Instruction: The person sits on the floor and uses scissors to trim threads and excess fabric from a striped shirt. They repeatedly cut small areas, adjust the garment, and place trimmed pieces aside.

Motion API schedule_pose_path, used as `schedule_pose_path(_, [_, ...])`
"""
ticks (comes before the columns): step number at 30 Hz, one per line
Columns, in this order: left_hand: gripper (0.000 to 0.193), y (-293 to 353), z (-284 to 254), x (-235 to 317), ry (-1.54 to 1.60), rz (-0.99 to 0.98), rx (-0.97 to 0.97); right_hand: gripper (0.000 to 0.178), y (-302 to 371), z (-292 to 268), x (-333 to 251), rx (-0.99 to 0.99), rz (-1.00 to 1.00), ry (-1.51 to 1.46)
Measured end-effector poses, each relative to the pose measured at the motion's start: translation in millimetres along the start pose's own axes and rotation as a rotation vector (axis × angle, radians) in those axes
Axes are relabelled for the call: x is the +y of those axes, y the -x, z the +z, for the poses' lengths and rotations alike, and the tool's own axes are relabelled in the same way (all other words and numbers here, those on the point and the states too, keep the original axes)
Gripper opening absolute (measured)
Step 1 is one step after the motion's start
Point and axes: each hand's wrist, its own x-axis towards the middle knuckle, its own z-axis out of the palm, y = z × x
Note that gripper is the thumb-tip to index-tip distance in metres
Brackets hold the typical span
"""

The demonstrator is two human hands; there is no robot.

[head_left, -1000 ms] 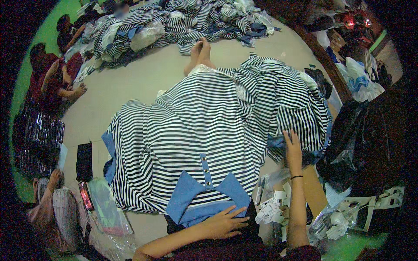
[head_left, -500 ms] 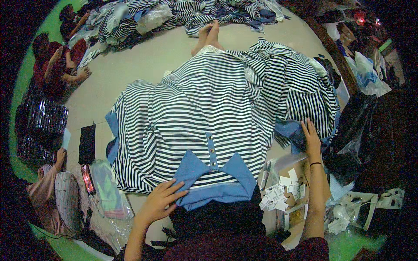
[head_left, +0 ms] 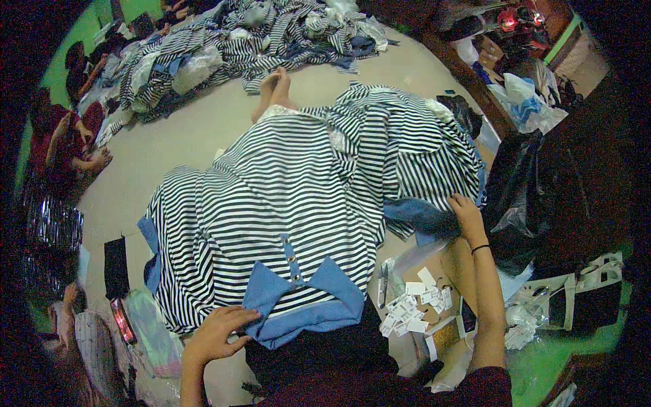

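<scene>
A black-and-white striped shirt (head_left: 271,197) lies spread in front of me. Its blue collar (head_left: 308,319) is nearest my body, with a short buttoned placket above it. At the collar's left end rests my left hand (head_left: 218,332), fingers stretched over the cloth edge and thumb apart. To the right lies a second striped shirt (head_left: 437,159), bunched and partly beside the first. My right hand (head_left: 468,218) is closed on this shirt's blue collar (head_left: 424,216); the thumb is hidden.
White paper tags (head_left: 413,308) lie in a pile near my right forearm. A black plastic bag (head_left: 519,203) stands at the right. Clear plastic packaging (head_left: 152,332) is at the left. A large heap of striped garments (head_left: 271,41) fills the far side; other people sit at the left.
The view has swung to the right, shifting everything leftward. My right hand's fingers, spread on the second shirt's collar before, are now curled onto it. My left hand stays at the first collar.
</scene>
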Motion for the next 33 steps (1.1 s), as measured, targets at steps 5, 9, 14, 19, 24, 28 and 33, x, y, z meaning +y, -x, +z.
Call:
schedule_pose_path(5, [0.044,-15,-20,-1,0.099,0.092,-0.04,0.024,-23,-37,34,-0.102,0.187,-0.391])
schedule_pose_path(9, [0.042,-42,-52,9,0.012,0.166,-0.019,0.028,-67,-108,90,0.368,0.332,-0.438])
schedule_pose_path(14, [0.04,-98,-91,46,-0.111,0.379,0.113,0.023,-146,-246,127,0.839,0.455,-0.721])
schedule_pose_path(19, [0.049,-154,-143,95,-0.02,0.51,0.596,0.028,-176,-356,62,0.816,0.04,-1.174])
schedule_pose_path(24, [0.052,-229,-161,161,0.504,0.781,0.753,0.032,-200,-350,-32,0.61,-0.212,-1.044])
schedule_pose_path(28, [0.025,-263,-162,175,0.514,0.761,0.669,0.039,-213,-293,-93,0.435,-0.205,-0.984])
schedule_pose_path(33, [0.021,-289,-170,133,0.459,0.683,0.824,0.046,-153,-239,-134,0.767,-0.143,-0.628])
